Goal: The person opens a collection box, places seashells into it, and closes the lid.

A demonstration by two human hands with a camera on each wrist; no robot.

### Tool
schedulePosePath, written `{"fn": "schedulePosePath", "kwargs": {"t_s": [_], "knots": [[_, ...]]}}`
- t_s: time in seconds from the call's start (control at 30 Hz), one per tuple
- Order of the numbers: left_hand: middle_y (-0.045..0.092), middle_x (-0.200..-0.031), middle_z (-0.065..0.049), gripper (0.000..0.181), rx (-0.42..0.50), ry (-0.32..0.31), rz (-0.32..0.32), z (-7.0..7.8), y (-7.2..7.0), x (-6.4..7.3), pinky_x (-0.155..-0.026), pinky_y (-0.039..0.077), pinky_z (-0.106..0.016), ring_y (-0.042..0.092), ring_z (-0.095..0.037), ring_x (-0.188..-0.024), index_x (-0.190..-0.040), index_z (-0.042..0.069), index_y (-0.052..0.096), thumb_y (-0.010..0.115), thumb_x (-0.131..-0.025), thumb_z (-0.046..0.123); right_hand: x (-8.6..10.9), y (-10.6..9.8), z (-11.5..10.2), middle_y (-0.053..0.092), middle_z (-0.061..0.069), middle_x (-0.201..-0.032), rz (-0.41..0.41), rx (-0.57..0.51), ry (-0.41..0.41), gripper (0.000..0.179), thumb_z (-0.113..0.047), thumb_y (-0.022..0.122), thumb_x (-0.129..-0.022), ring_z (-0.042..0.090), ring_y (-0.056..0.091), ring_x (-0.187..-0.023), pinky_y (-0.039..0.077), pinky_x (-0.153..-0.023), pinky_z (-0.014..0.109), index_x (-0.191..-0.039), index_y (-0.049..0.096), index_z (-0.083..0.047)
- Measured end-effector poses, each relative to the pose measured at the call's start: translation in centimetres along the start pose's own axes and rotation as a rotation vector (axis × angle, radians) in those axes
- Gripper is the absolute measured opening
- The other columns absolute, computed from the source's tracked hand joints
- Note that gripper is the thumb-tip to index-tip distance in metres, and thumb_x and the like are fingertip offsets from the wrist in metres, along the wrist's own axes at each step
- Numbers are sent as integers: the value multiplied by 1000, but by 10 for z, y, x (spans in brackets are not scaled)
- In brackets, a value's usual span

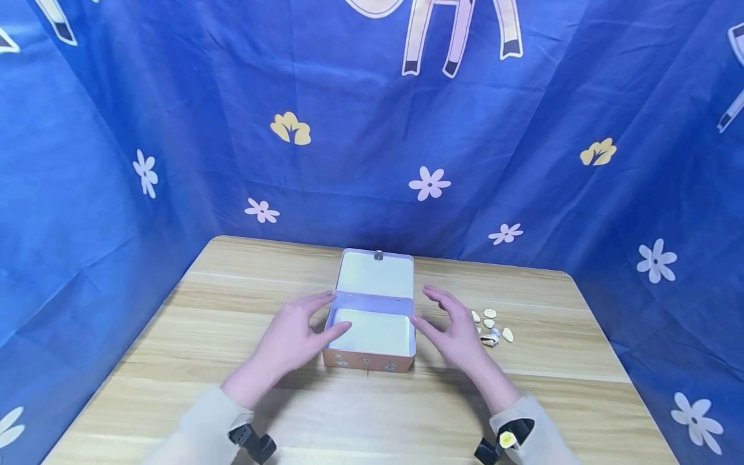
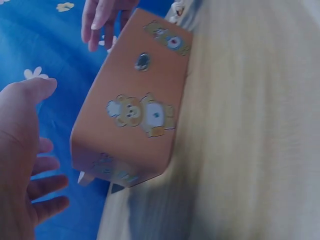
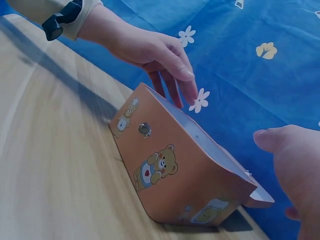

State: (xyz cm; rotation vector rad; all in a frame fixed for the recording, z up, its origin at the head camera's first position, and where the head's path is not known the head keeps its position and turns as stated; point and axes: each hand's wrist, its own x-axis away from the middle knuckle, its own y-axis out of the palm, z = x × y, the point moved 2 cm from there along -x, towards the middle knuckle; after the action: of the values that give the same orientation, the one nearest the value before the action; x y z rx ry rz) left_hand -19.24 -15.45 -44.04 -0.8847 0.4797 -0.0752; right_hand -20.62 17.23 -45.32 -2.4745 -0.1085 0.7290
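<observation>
An orange rectangular box printed with teddy bears (image 1: 349, 361) is sitting near the middle of the pale wood-grain bench (image 1: 232, 290). Its white-lined lid (image 1: 374, 274) is standing open at the back, a small metal clasp (image 1: 379, 256) showing at the far edge. Left hand (image 1: 293, 332) is hovering at the box's left side, thumb reaching over the interior; grip spread, thumb apart from fingers. Right hand (image 1: 456, 329) is hovering just beside the right side, grip likewise spread; cannot tell from overhead whether its thumb is touching the rim. Small whitish oval shells (image 1: 490, 313) and a banded spiral shell (image 1: 489, 340) are lying just right of that hand.
</observation>
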Motion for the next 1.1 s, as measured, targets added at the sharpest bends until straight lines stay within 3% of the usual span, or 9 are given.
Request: {"fn": "schedulePosePath", "kwargs": {"t_s": [0.2,0.47,0.83,1.0,1.1], "knots": [[56,-152,-18,96,-67,-23,-25,3,7,12,-108,48,-57,58,-43,-132,-153,1,54,71,-90,72,11,-7,2,58,6,-153,-40,34,-10,62,-28,86,-92,29,55,-138,43,-115,52,-146,63,-8],[47,-159,-20,109,-65,-29,-33,0,19,22,-109,47,-57,54,-46,-135,-158,-3,45,69,-87,77,22,-16,5,57,7,-154,-54,61,-7,60,-27,85,-94,31,52,-141,39,-117,54,-146,62,-10],[50,-154,-26,116,-57,-54,-37,-1,31,28,-106,51,-56,57,-46,-132,-158,-3,44,69,-83,81,36,-35,19,58,5,-153,-29,96,18,60,-24,85,-93,28,52,-141,40,-117,48,-146,62,-10],[50,-154,-25,117,-45,-71,-31,-4,34,29,-108,50,-54,56,-44,-133,-158,-3,43,69,-83,82,37,-42,24,60,9,-151,-14,90,-15,57,-17,85,-93,31,57,-136,47,-109,52,-144,63,-5],[51,-154,-25,116,-47,-67,-25,-4,33,29,-107,50,-54,56,-44,-133,-158,-3,43,69,-83,81,37,-45,27,61,10,-149,-6,83,-19,55,-14,84,-92,32,59,-133,50,-107,47,-143,64,-4]]}}
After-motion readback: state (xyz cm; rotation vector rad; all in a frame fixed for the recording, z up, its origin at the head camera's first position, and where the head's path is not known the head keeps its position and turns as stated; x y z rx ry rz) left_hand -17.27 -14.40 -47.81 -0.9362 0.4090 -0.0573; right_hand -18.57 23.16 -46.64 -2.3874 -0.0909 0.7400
